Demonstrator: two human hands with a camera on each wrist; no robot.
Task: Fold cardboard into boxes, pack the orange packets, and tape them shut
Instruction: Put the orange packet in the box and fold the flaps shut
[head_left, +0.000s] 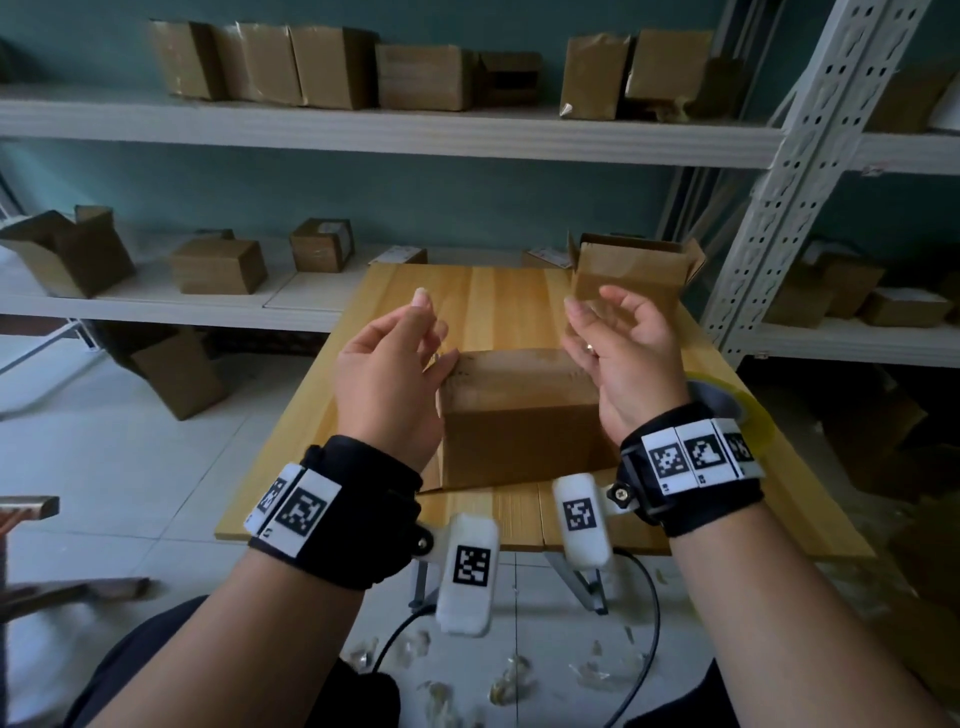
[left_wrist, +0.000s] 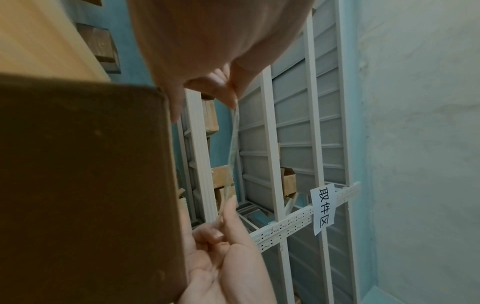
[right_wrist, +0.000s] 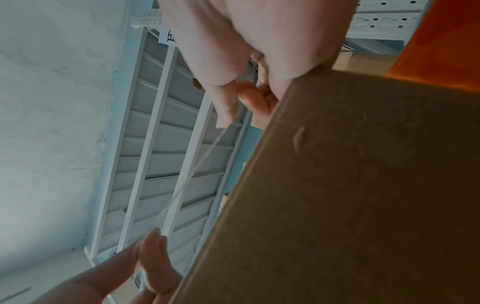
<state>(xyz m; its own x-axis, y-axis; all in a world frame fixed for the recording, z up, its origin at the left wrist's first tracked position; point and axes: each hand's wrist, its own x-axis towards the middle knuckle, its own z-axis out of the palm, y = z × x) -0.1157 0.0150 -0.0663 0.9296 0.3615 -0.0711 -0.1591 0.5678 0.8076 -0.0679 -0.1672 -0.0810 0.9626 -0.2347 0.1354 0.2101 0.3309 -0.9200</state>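
Note:
A closed brown cardboard box (head_left: 519, 415) lies on the wooden table (head_left: 493, 296), between and below my two raised hands. A strip of clear tape (left_wrist: 232, 144) is stretched between the hands above the box. My left hand (head_left: 423, 317) pinches one end between thumb and fingertips (left_wrist: 230, 98). At the other end my right hand (head_left: 587, 312) pinches the tape too, its fingertips (right_wrist: 226, 117) closed on the strip (right_wrist: 194, 174). In the head view the tape is nearly invisible. No orange packets can be made out.
A roll of yellowish tape (head_left: 737, 410) lies on the table behind my right wrist. An open cardboard box (head_left: 628, 270) stands at the table's far right corner. White metal shelves (head_left: 363, 130) with several boxes surround the table. Scraps of tape litter the floor (head_left: 509, 675).

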